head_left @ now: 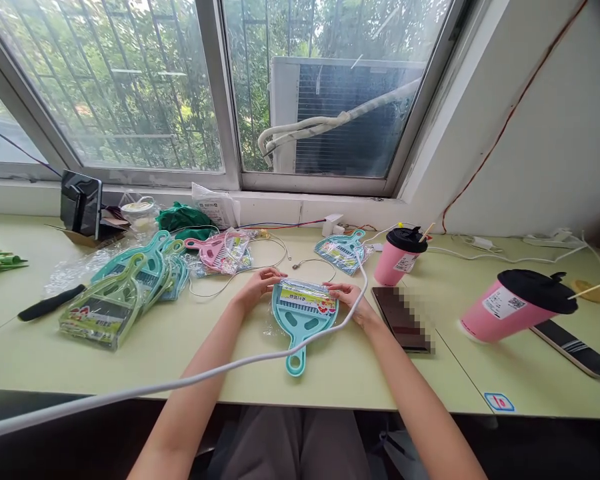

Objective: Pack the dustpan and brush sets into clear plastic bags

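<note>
A turquoise plastic dustpan (303, 320) in a clear wrapper lies flat on the pale green table (190, 347), handle toward me, with a printed card across its wide end. My left hand (258, 285) pinches the wrapper at the card's left top corner. My right hand (349, 297) grips the right top corner. A white cable (190, 381) runs across the table and over my right wrist.
A pile of wrapped dustpans (130, 287) in green and turquoise lies at left, pink ones (223, 250) behind, one more turquoise one (343, 250) at back. Two pink cups with black lids (400, 257) (515, 303) stand right, beside a dark phone (403, 320). A black-handled tool (50, 303) lies far left.
</note>
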`<state>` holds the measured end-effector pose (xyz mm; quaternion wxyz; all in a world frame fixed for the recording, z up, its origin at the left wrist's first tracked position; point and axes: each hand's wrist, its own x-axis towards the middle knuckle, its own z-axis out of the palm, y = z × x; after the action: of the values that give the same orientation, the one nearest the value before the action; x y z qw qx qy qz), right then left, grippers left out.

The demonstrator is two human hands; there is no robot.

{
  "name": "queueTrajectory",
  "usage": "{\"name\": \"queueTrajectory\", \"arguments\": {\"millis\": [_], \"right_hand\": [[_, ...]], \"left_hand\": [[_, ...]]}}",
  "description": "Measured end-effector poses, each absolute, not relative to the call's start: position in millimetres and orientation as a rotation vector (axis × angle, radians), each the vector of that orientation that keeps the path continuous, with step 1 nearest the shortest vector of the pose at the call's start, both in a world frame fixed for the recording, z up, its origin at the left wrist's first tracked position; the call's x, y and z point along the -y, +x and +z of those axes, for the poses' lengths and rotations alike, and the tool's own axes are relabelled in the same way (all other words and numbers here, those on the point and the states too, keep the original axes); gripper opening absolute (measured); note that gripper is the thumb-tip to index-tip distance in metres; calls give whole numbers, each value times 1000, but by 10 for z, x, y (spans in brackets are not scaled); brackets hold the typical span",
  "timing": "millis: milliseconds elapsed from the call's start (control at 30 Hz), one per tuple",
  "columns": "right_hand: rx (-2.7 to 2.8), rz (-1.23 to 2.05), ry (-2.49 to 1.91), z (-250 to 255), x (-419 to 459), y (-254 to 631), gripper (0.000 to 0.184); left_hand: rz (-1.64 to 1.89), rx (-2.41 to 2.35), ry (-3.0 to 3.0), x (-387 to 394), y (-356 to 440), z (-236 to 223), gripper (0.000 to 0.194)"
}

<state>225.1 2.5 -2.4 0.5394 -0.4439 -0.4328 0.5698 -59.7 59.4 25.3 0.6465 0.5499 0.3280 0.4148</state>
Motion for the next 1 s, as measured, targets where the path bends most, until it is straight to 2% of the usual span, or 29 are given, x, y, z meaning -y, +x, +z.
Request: {"name": "queueTrajectory", "arguments": {"millis": [200, 400, 567, 733, 1000], "right_hand": [[1085, 1358, -1066, 47, 11, 2308, 38], [1072, 1345, -1058, 52, 9, 2340, 57], [1076, 1265, -1087, -5, -33, 2302, 41], [1029, 1195, -1041, -10, -32, 2305, 55], [1080, 1158, -1061, 19, -16, 2312, 53]], "left_hand": [[844, -682, 1268, -618, -666, 256, 34], [878, -711, 1293, -601, -597, 258, 56], [900, -931, 1447, -560, -477, 244, 41], [918, -898, 1543, -494, -417, 261, 49], [557, -828, 1512, -410, -496, 402, 64]]}}
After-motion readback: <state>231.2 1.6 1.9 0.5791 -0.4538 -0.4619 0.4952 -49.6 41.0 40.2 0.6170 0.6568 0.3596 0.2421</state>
